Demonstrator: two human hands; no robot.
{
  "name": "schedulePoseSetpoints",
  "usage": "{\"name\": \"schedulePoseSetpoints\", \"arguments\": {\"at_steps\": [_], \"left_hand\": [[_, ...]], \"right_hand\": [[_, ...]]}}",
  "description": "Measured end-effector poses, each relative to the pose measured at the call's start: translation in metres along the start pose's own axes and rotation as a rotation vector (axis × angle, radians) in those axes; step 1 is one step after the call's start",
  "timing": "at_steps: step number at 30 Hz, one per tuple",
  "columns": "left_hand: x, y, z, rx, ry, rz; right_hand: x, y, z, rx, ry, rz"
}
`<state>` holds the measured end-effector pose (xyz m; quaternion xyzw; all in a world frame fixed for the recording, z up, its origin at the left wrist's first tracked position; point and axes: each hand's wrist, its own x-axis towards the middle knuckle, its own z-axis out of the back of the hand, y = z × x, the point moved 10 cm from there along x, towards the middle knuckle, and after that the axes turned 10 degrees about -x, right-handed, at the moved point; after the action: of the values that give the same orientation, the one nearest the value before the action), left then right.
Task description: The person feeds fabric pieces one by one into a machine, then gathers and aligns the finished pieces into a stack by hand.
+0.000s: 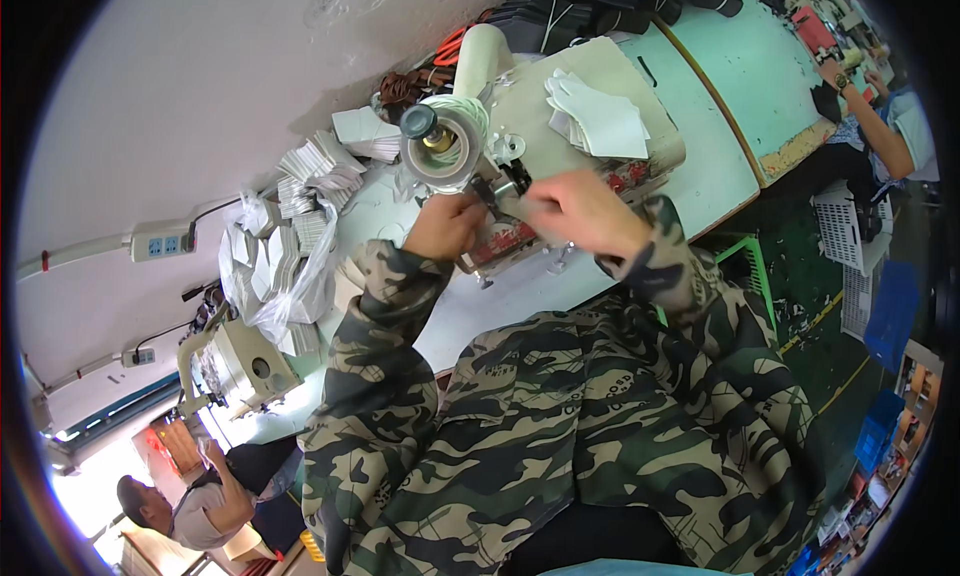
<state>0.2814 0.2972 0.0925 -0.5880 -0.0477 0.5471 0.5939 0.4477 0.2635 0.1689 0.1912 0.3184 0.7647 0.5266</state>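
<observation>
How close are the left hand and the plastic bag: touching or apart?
Apart: the head view shows white tabletop between the left hand and plastic bag.

The loose camouflage cloth jacket (520,396) is showing green, black and brown blotches over tan. The rounded cream metal machine (620,61) is bearing red patches along its front edge. The round dark green knob (418,122) is contrasting with the looped pale green cord (472,113). The flat, fanned white pieces (600,116) are looking plain. The smooth, long tabletop (715,76) is showing mint green. The boxy white wall socket (163,245) is displaying blue outlets. The hard dark green floor (830,321) is carrying yellow lines.
</observation>
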Motion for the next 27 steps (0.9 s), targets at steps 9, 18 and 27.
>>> {"name": "schedulePoseSetpoints", "arguments": {"at_steps": [9,18,27], "left_hand": [[-0.020,0.147,0.025,0.788,-0.331,0.070],[-0.037,0.143,0.003,0.711,-0.393,-0.159],[-0.072,0.137,-0.044,0.107,0.168,0.084]], "right_hand": [[-0.044,-0.009,0.094,-0.622,-0.652,0.016],[-0.046,-0.005,-0.031,0.269,-0.081,-0.027],[-0.064,-0.001,-0.095,0.276,0.211,0.057]]}}
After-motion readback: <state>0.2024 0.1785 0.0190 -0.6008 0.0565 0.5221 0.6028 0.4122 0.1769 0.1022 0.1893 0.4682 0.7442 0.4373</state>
